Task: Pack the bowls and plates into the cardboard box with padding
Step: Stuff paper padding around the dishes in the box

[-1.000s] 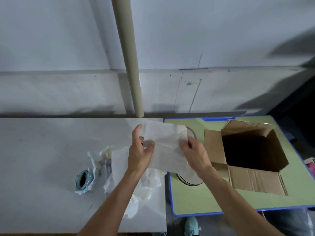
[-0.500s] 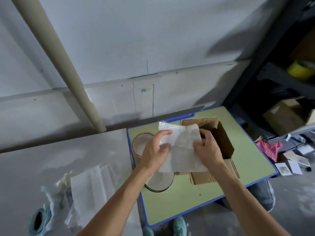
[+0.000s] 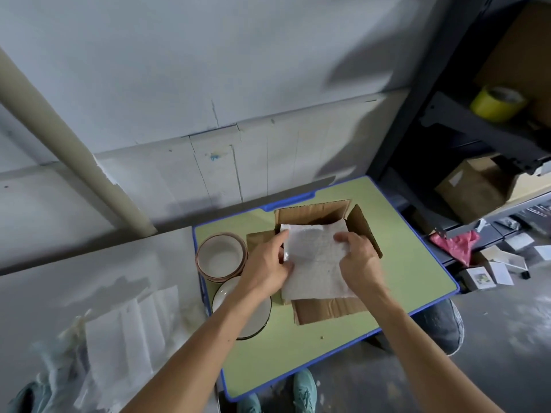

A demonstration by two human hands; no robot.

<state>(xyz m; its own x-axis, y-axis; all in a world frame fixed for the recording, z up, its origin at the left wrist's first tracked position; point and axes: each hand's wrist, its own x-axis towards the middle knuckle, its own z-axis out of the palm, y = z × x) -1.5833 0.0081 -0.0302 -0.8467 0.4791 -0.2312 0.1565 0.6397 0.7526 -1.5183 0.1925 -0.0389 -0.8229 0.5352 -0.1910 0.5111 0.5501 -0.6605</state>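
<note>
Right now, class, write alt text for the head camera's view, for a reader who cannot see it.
Two bare hands, the left hand and the right hand, hold a white crumpled padding sheet over an open brown cardboard box on a green, blue-edged table. Left of the box sit a stack of white brown-rimmed bowls and a white dark-rimmed plate.

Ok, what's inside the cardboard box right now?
The padding sheet, gripped by the left hand and right hand, covers most of the cardboard box opening. Only its far inner wall shows; the bottom is hidden.
</note>
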